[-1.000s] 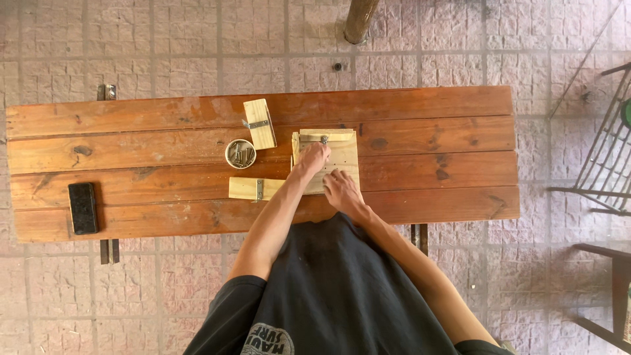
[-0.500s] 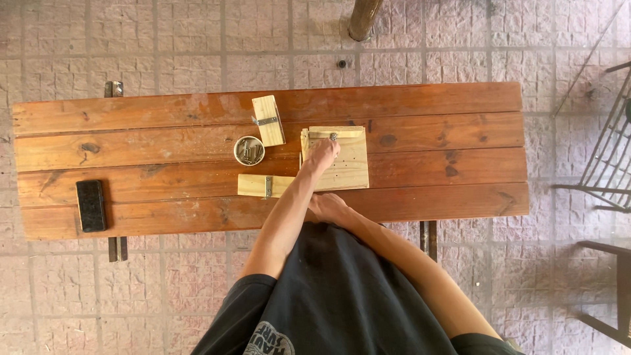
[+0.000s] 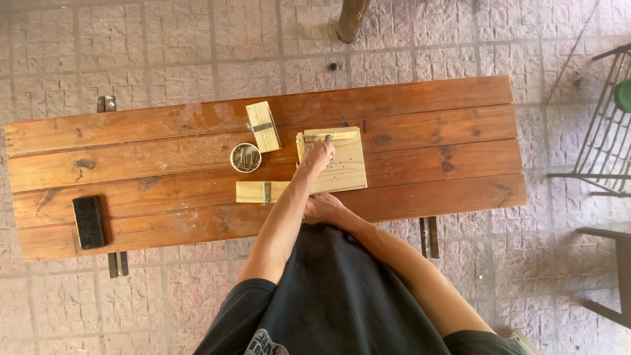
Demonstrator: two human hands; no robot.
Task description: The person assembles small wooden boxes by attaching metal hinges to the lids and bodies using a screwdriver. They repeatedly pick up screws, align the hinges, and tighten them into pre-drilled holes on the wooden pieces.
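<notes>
Hands at frame centre: the left hand (image 3: pixel 319 155) rests closed on a pale wooden board (image 3: pixel 342 164), gripping something small I cannot identify; the right hand (image 3: pixel 323 209) sits at the near edge of the reddish plank bench (image 3: pixel 427 144), fingers curled, grip unclear. Round tin (image 3: pixel 246 158) just left, black rectangular block (image 3: pixel 89 222) far left, stone paving (image 3: pixel 164 59) around.

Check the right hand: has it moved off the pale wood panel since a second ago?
Yes. The right hand has pulled back from the pale wood panel toward the body, now at the bench's near edge.
</notes>
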